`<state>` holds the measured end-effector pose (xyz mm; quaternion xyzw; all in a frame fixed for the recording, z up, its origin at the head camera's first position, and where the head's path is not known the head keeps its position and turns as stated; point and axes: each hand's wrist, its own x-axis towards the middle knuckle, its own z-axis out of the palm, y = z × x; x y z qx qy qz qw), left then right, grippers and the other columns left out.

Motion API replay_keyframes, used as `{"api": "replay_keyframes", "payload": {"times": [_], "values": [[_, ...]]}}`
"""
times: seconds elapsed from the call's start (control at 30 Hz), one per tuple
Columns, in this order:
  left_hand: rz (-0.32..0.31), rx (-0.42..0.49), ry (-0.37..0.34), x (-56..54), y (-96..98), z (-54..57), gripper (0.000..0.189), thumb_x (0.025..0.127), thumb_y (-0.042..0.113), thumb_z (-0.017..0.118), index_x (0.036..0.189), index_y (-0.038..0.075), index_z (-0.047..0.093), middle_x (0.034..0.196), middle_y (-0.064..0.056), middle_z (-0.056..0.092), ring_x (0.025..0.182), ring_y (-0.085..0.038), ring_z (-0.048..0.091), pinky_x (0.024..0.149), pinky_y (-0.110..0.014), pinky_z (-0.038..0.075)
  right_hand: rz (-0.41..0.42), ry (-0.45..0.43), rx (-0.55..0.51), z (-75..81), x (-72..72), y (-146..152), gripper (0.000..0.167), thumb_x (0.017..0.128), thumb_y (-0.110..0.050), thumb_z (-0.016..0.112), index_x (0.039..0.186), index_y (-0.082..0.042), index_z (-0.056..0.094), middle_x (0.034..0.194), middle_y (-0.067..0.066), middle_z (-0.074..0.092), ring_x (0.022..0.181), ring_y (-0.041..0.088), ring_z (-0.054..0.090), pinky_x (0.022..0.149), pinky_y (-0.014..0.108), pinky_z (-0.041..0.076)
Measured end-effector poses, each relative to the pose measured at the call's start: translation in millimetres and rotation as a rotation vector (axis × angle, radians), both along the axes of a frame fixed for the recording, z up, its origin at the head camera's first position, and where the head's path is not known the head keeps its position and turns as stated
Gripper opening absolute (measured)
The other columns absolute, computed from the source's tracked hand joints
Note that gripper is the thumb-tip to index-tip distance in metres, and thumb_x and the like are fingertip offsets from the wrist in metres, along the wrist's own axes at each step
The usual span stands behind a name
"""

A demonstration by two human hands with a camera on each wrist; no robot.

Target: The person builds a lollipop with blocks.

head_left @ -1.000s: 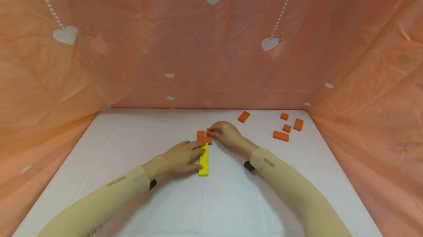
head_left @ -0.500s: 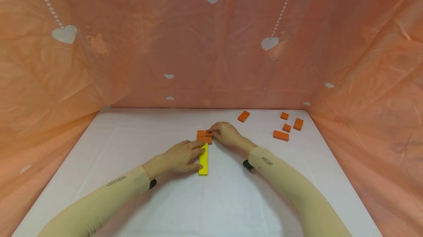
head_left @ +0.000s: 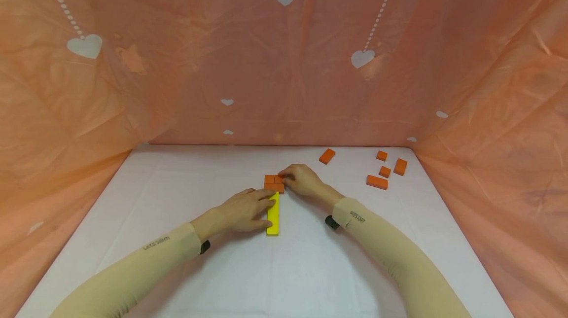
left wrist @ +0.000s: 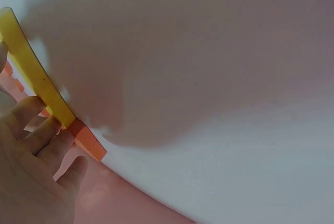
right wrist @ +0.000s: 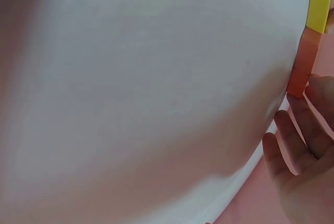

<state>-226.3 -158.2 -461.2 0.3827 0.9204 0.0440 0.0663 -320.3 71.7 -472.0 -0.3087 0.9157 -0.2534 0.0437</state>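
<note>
A long yellow block (head_left: 273,222) lies lengthwise at mid-table. My left hand (head_left: 246,211) rests on it, with fairly straight fingers touching its top and the thumb near its close end. In the left wrist view a seam crosses the yellow block (left wrist: 37,80). Just past its far end an orange oblong block (head_left: 276,190) lies crosswise. Behind that are two small orange blocks side by side, the left one (head_left: 269,179) uncovered. My right hand (head_left: 305,181) pinches the right small orange block (head_left: 278,179) between thumb and finger, covering its right part.
Toward the back right lie several loose orange blocks: an oblong one (head_left: 327,156), another on its side edge (head_left: 400,167), a wide one (head_left: 377,182), and small ones (head_left: 382,156). Pink curtains (head_left: 284,61) enclose the white table (head_left: 199,170) at back and sides.
My right hand has slid the small orange block left, closing the gap to the other small one. The left hand and yellow block have stayed put.
</note>
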Motion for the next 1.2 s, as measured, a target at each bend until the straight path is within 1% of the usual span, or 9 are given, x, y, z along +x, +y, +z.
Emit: {"api": "replay_keyframes", "payload": {"times": [0.27,0.6,0.8,0.9,1.03,1.1,1.2], "values": [[0.001,-0.004,-0.005,-0.1,-0.6,-0.5,0.063,0.1,0.05,0.066,0.146,0.007,0.06,0.161,-0.012,0.045,0.148,-0.031,0.043,0.12,-0.055,0.036,-0.007,-0.01,-0.012,-2.1,-0.4,-0.4,0.026,0.102,-0.01,0.066,0.126,-0.007,0.075,0.123,0.01,0.073,0.122,0.028,0.066,0.108,0.044,0.051],[-0.001,0.0,-0.008,0.7,0.4,0.8,0.065,0.1,0.051,0.065,0.148,0.008,0.059,0.161,-0.012,0.045,0.148,-0.03,0.043,0.12,-0.052,0.037,-0.011,-0.015,-0.004,-2.4,-0.2,-1.0,0.027,0.102,-0.01,0.064,0.127,-0.008,0.075,0.125,0.009,0.073,0.121,0.027,0.066,0.107,0.043,0.051],[-0.012,-0.003,0.002,0.8,0.8,1.6,0.062,0.1,0.049,0.065,0.146,0.007,0.06,0.16,-0.012,0.046,0.147,-0.03,0.043,0.12,-0.052,0.037,-0.005,0.0,-0.01,0.7,2.0,-1.8,0.031,0.101,-0.014,0.068,0.132,-0.007,0.072,0.134,0.012,0.069,0.13,0.031,0.061,0.113,0.048,0.046],[-0.014,-0.01,0.003,0.2,1.0,1.8,0.062,0.1,0.049,0.065,0.146,0.007,0.061,0.16,-0.012,0.046,0.147,-0.029,0.043,0.12,-0.053,0.037,0.031,0.006,-0.011,2.2,3.2,-2.8,0.034,0.102,-0.014,0.067,0.135,-0.007,0.07,0.14,0.012,0.066,0.135,0.032,0.056,0.116,0.049,0.042],[-0.021,-0.005,0.007,-0.1,0.1,2.4,0.064,0.1,0.049,0.065,0.147,0.006,0.059,0.16,-0.014,0.045,0.147,-0.03,0.044,0.119,-0.054,0.037,0.125,0.019,0.016,2.9,3.5,-4.0,0.036,0.105,-0.015,0.062,0.139,-0.008,0.067,0.146,0.011,0.062,0.139,0.034,0.053,0.118,0.05,0.039],[-0.025,0.0,0.007,0.3,-0.5,2.8,0.064,0.101,0.049,0.065,0.147,0.005,0.059,0.161,-0.014,0.045,0.147,-0.031,0.044,0.119,-0.055,0.037,0.167,0.024,0.032,2.4,3.5,-4.0,0.036,0.106,-0.015,0.061,0.141,-0.008,0.066,0.148,0.011,0.06,0.139,0.034,0.052,0.118,0.05,0.04],[-0.033,0.005,0.01,0.7,-1.0,3.0,0.064,0.101,0.048,0.064,0.147,0.005,0.058,0.161,-0.015,0.044,0.147,-0.032,0.044,0.119,-0.055,0.037,0.197,0.022,0.048,1.5,4.1,-3.4,0.037,0.106,-0.015,0.06,0.142,-0.009,0.065,0.149,0.011,0.059,0.138,0.034,0.053,0.118,0.049,0.041]]}}
